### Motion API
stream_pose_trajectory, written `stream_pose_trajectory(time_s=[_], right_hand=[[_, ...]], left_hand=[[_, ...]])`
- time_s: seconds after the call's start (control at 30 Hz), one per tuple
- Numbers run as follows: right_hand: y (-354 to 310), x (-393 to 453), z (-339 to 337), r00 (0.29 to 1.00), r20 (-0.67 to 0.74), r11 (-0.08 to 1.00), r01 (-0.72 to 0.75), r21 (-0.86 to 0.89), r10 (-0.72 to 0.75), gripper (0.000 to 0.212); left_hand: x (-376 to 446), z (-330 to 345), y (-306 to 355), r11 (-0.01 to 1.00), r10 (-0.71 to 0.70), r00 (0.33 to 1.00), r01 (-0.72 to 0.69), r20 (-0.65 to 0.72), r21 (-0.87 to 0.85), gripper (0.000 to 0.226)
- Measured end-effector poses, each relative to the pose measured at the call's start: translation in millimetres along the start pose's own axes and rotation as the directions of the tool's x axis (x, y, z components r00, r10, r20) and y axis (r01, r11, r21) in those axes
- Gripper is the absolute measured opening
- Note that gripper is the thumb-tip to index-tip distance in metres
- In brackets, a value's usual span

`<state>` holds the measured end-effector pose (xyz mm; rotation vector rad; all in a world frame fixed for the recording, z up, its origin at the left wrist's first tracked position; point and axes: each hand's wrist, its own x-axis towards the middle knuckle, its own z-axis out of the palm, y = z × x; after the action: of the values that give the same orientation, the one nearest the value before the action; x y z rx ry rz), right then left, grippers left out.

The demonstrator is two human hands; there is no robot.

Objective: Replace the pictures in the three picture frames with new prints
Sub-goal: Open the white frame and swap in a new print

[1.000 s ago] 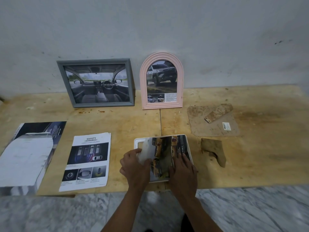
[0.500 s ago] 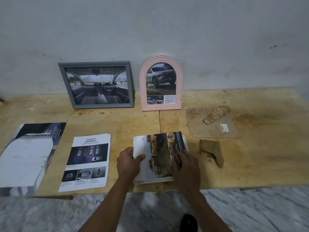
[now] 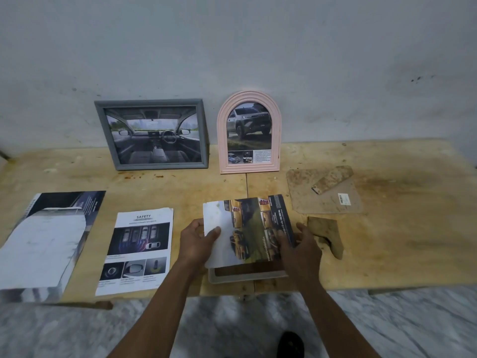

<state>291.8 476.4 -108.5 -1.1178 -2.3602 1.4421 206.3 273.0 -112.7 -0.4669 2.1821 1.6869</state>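
A glossy print (image 3: 253, 226) of yellow cars is lifted off a white frame (image 3: 245, 276) that lies flat near the table's front edge. My left hand (image 3: 197, 240) pinches the print's left edge, thumb on top. My right hand (image 3: 300, 248) grips its right edge. A grey frame (image 3: 152, 134) with a car-interior picture and a pink arched frame (image 3: 249, 133) with a truck picture lean on the wall behind.
A "SAFETY" print (image 3: 136, 250) and a larger folded brochure (image 3: 44, 239) lie at the left of the wooden table (image 3: 400, 228). A stained backing board (image 3: 322, 195) with a stand piece, and a brown wedge (image 3: 327, 235), lie right of my hands.
The print has come up off the white frame, whose lower rim now shows beneath it. My left hand shifted from on top of the print to its left edge.
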Motion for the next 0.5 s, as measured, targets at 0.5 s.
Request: stream_pose_trajectory(time_s=[0.5], right_hand=[[-95.5, -25.7, 21.9, 0.942, 0.327, 0.949, -0.027, 0.314, -0.081, 0.017]], left_hand=[[-57.7, -107.3, 47.1, 0.954, -0.044, 0.967, -0.034, -0.252, -0.296, 0.021]])
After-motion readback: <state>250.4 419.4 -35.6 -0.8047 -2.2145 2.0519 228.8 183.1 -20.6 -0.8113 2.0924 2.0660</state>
